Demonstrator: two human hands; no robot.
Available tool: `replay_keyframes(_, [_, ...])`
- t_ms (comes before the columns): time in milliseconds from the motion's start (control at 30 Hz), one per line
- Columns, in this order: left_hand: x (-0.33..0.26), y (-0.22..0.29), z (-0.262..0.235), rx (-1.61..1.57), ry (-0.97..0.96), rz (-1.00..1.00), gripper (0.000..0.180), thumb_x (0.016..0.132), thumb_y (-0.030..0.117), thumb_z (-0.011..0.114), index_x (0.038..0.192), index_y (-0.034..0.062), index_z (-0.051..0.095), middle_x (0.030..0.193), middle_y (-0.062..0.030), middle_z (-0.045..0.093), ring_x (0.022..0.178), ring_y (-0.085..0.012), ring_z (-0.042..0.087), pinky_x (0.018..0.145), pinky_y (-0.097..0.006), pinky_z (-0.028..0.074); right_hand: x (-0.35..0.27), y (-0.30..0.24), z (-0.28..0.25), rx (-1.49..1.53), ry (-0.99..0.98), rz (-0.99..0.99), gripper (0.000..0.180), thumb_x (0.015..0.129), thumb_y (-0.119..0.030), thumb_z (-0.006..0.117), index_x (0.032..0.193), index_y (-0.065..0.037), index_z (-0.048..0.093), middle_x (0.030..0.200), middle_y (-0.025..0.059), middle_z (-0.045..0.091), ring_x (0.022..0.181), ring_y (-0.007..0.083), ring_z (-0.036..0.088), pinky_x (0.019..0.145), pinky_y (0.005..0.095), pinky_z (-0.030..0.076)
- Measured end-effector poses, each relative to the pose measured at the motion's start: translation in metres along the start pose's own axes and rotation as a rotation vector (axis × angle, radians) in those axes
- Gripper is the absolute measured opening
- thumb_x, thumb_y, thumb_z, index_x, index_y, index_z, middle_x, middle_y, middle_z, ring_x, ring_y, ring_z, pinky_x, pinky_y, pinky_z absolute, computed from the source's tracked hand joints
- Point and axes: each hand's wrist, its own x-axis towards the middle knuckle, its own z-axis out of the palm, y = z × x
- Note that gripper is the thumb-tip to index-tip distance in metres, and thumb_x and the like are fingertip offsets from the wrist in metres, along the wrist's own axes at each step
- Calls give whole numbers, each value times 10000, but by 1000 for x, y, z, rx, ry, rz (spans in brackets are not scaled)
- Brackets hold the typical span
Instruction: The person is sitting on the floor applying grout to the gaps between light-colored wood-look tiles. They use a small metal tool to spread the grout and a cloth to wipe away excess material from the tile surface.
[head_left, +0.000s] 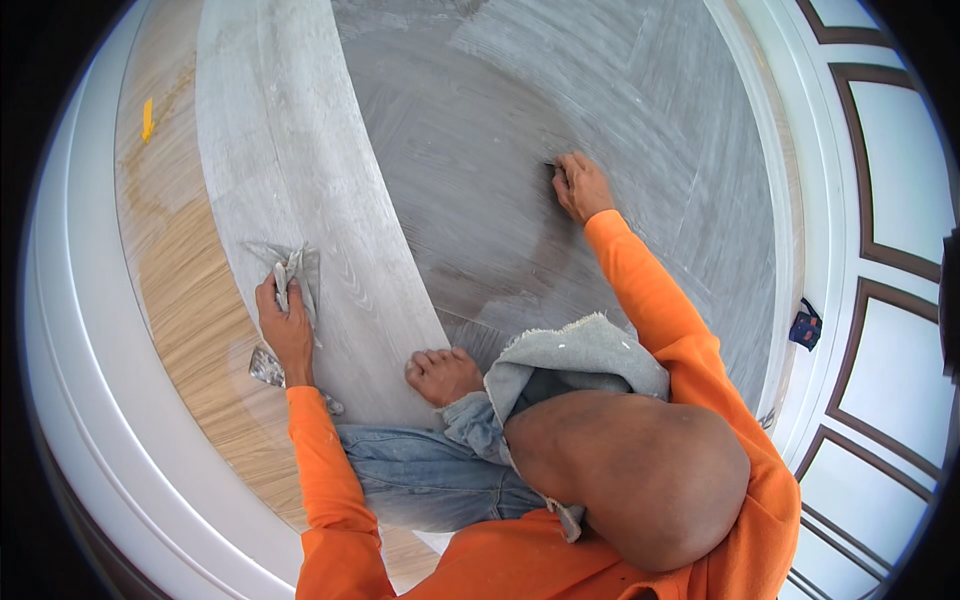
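Observation:
My left hand (287, 328) grips a crumpled, stained grey rag (297, 272) and presses it on a pale grey wood-look floor strip (330, 185). Across the darker grey floor planks (460, 180), my right hand (582, 188) rests low with its fingers pinched. A small dark edge pokes out from those fingertips, too little of it showing to name. My bare foot (443, 376) stands at the edge of the pale strip, between the two hands and nearer to me.
A crumpled clear plastic piece (266, 367) lies by my left wrist on tan wood-look flooring (200, 290). Further off there is a yellow strip (148, 120). A small dark blue case (805, 326) sits by the right wall's white skirting (797, 230).

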Motion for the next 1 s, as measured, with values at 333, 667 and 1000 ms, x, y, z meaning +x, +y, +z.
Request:
replay_keyframes(333, [-2,8,1,-31,-7,-25,300,1053,134,663,1315,-13,655,1161,-129,671,1103,-271,641,1005,-368,488,37,-49,26,34,88,26,175,971,-114,646,1131,-52,682,1046,183,666,1000,418,655,888,498,537])
replay_keyframes(667, [-1,12,-2,-14,-1,-40,282,1044,162,680,1279,5,670,1149,-124,680,1100,-285,655,989,-374,497,52,-55,32,-29,69,-77,205,972,-111,635,1157,-47,694,1070,171,671,1034,401,660,891,495,546])
replay_keyframes(1000, [1,13,-3,-4,-8,-45,289,1051,193,672,1277,13,672,1150,-126,685,1095,-299,659,974,-374,502,53,-61,32,-11,-42,-47,220,973,-100,639,1178,-42,690,1061,177,661,1009,397,661,898,491,544])
